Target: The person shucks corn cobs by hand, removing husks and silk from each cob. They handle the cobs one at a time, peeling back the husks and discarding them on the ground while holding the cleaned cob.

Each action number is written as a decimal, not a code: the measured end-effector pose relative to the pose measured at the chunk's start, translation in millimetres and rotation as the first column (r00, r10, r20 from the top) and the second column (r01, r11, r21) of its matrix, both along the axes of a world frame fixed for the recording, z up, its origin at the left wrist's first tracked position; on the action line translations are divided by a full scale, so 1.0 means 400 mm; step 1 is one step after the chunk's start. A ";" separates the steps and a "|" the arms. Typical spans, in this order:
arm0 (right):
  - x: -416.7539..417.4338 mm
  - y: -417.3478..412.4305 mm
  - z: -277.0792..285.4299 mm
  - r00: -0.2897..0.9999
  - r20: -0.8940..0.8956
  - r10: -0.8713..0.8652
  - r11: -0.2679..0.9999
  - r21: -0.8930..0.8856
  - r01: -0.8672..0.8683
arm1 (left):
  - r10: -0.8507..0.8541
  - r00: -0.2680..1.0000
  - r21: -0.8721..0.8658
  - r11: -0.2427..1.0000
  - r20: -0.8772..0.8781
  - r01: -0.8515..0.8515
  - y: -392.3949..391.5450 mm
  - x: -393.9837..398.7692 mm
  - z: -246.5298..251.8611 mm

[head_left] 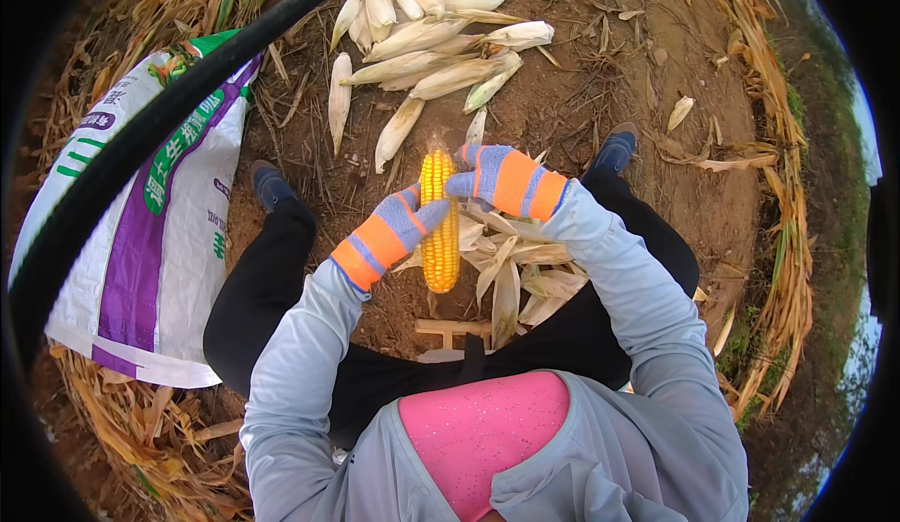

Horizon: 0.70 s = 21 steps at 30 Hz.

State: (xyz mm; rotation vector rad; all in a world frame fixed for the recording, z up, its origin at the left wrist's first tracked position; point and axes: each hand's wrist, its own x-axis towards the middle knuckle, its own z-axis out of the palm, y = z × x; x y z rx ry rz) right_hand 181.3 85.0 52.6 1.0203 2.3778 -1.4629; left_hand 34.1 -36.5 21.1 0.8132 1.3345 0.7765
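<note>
A husked yellow corn cob is upright in the picture between my hands, its silk at the top end. My left hand, in an orange and grey-blue knitted glove, is closed round the cob's left side, thumb across the kernels. The cob's upper right is gripped by my right hand, gloved alike; some of its fingers are hidden behind the cob. Loose pale husks lie on the soil below that hand. Beyond both hands, a pile of corn ears in dry husks lies on the ground.
A white and purple woven sack lies at the left, with a black strap or cable across the view. Dry corn stalks lie along both sides. My legs are spread around the work spot, with a small wooden piece between them.
</note>
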 end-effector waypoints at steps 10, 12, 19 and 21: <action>0.060 0.144 -0.019 0.681 -0.288 -0.673 0.738 -0.314 0.597 | 0.027 0.986 0.049 0.998 0.164 -0.036 -0.008 0.002 0.009; 0.051 0.130 -0.013 0.800 -0.226 -0.556 0.831 -0.145 0.537 | 0.029 0.987 0.060 0.997 0.159 -0.039 -0.010 -0.001 -0.002; 0.020 0.022 -0.037 0.977 -0.213 -0.017 0.995 0.096 0.038 | -0.045 0.994 0.057 0.998 0.096 0.040 -0.007 -0.001 0.038; 0.023 0.031 -0.037 0.987 -0.129 -0.094 0.958 0.258 0.124 | -0.029 0.993 0.045 0.999 0.117 0.024 -0.008 0.002 0.045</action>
